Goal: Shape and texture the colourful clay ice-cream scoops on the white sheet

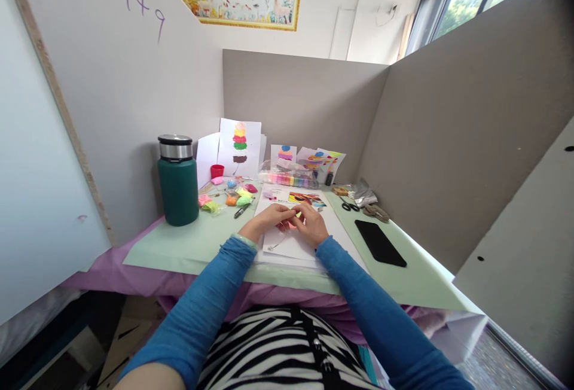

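Note:
My left hand (272, 219) and my right hand (311, 224) meet at the fingertips over white paper (289, 247) at the middle of the table. Between the fingertips shows a small bit of yellow-green clay (298, 214), pinched by both hands. Under the hands, partly covered, lies something pink on the sheet. A printed picture in red, yellow and black (309, 198) lies just beyond the fingers. Soft clay lumps in pink, orange and green (244, 197) rest left of the paper, with a dark pen (243, 210) beside them.
A green bottle (178, 183) stands at the left. On the right lie a black phone (380, 243), scissors (348, 205) and a brown bundle (375, 213). At the back are a clay pack (289, 179), a red cup (217, 171) and painted sheets (240, 148) before grey partitions.

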### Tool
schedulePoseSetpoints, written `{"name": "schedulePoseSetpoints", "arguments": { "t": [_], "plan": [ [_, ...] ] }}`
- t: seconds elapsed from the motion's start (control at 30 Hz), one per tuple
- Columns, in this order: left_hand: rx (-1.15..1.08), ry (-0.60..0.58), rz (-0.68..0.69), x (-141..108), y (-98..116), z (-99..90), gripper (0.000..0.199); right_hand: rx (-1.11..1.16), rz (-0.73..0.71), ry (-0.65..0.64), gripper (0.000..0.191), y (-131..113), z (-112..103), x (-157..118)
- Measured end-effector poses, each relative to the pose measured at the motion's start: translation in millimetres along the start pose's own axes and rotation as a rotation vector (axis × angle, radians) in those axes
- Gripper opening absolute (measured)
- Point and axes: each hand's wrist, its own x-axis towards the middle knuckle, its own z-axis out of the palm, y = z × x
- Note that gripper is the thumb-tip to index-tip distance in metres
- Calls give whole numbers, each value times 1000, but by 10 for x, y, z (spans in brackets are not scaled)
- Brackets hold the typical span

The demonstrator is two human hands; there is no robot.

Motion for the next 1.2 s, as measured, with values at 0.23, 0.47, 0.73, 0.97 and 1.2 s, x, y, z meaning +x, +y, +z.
{"name": "schedulePoseSetpoints", "arguments": {
  "t": [0.23,0.47,0.73,0.97,1.2],
  "plan": [
    [13,-5,9,-2,18,4,45,-1,3,3,9,0,1,-1],
    [20,-6,12,-1,27,2,45,4,7,-4,9,5,2,1],
    [17,-11,7,-1,14,-2,47,-3,4,-2,9,1,1,-2],
    [21,-12,12,0,18,-4,48,6,6,-10,8,-6,-12,1],
    [21,-14,12,-1,26,0,46,9,13,-18,9,-15,-17,0]
  ]
}}
